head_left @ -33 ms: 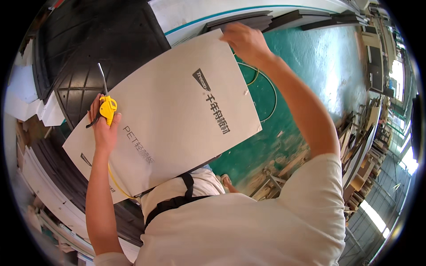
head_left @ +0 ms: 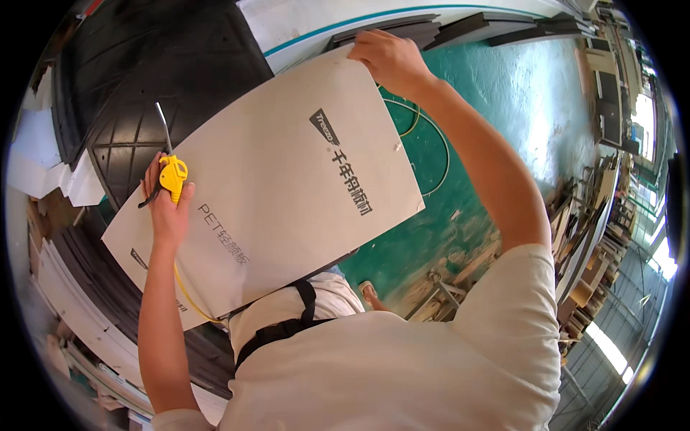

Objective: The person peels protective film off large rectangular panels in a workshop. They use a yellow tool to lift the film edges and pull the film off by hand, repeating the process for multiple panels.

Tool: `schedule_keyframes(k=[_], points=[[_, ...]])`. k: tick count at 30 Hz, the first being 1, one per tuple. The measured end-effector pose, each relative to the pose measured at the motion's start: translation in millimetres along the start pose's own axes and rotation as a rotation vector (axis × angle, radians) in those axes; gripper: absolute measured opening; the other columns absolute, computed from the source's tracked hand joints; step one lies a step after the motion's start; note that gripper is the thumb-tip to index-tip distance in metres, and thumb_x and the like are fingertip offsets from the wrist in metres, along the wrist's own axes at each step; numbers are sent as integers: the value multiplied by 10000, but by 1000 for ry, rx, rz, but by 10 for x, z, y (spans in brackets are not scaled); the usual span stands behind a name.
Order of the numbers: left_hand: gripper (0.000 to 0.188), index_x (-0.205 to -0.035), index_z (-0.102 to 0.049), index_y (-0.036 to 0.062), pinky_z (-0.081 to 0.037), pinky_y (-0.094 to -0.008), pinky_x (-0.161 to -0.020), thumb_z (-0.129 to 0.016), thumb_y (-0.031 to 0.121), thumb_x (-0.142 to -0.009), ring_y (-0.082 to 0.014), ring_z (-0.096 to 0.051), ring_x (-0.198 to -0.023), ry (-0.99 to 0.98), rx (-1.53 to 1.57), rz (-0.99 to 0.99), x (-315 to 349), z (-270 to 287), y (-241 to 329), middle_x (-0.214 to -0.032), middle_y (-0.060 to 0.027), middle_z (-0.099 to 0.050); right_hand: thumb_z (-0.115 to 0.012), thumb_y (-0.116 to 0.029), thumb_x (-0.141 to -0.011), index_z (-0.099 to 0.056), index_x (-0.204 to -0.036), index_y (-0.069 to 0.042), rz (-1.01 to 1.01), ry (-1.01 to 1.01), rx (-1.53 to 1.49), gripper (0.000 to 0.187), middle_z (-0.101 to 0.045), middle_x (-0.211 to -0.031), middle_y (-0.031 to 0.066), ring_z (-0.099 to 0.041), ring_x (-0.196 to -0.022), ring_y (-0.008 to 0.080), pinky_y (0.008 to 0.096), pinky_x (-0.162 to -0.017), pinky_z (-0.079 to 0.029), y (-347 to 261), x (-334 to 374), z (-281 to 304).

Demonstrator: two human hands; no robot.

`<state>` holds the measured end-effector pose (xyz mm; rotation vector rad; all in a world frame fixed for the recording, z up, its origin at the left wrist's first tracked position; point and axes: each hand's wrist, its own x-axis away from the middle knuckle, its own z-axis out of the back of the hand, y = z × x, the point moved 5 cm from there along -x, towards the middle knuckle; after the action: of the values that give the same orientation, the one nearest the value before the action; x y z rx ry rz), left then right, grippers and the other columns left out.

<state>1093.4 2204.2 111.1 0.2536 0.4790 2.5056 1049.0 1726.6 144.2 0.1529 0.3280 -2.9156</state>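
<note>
Almost nothing is seen to differ from the earlier frame: the large white sheet [head_left: 273, 194] is held at the same slant, and both hands are found at the same spots on it.

The left hand [head_left: 167, 205] is closed around a yellow air blow gun [head_left: 173, 177]; its fingers are wrapped about the grip, with the thumb laid against the sheet's left edge, so gun and sheet are pinned together there. A thin metal nozzle [head_left: 162, 123] is pointed up from the gun over the black ribbed moulded panel [head_left: 144, 79] beyond. A yellow coiled hose [head_left: 184, 293] is trailed down from the gun along the forearm.

The right hand [head_left: 388, 59] is clamped on the sheet's top corner, fingers curled over the edge; the fingertips are hidden behind the board, so how tightly they are closed cannot be told.

The sheet is held in the air in front of the chest, tilted, above the green floor [head_left: 496, 86]. Its lower edge is cut off by a white shirt and a black strap [head_left: 287, 327]. A green hose loop [head_left: 431, 144] on the floor is half covered by the sheet. Stacked white and dark boards [head_left: 65, 280] at the left are blurred by the lens rim.
</note>
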Motion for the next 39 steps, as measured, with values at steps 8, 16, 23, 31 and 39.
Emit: schedule_keyframes(k=[8,16,23,31,39], points=[[614,-1493,-458,69,-107,-572,-1237,-654,332,-973,-326,-316,-1494,10,-20,-5,51,-84,-123,-1588,-118,-396,-651,-61,-776,-628,-961,-133,-6,-258,-5,200,-524,-915,15,-574,-920,210,339,-618,-547,-616,1652,210],[622,-1513,-436,51,-94,-546,-1243,-615,372,-1011,-322,-298,-1511,10,-32,-11,98,-124,-185,-1602,-125,-384,-675,-48,-696,-686,-985,-116,-137,-329,-140,297,-508,-836,29,-584,-821,213,343,-592,-527,-1065,3240,546],[648,-1529,-420,51,-61,-543,-1255,-616,390,-1013,-324,-274,-1526,-22,3,-16,28,-139,-243,-1615,-134,-368,-671,42,-757,-736,-1016,-168,-117,80,-40,340,-564,-892,6,-609,-902,228,358,-585,-528,-555,1582,332],[634,-1518,-435,56,-81,-557,-1246,-613,396,-1014,-333,-275,-1526,-102,40,50,88,-256,-496,-1615,-134,-373,-656,-42,-746,-629,-943,-122,4,-134,-5,214,-519,-895,29,-561,-920,227,358,-658,-538,-703,2086,259],[692,-1530,-423,67,-123,-604,-1229,-663,373,-957,-337,-294,-1515,19,-33,-7,136,-159,-297,-1607,-129,-379,-722,31,-792,-687,-953,-69,-353,-282,-308,193,-617,-934,70,-638,-900,267,362,-704,-555,-1007,3337,569]])
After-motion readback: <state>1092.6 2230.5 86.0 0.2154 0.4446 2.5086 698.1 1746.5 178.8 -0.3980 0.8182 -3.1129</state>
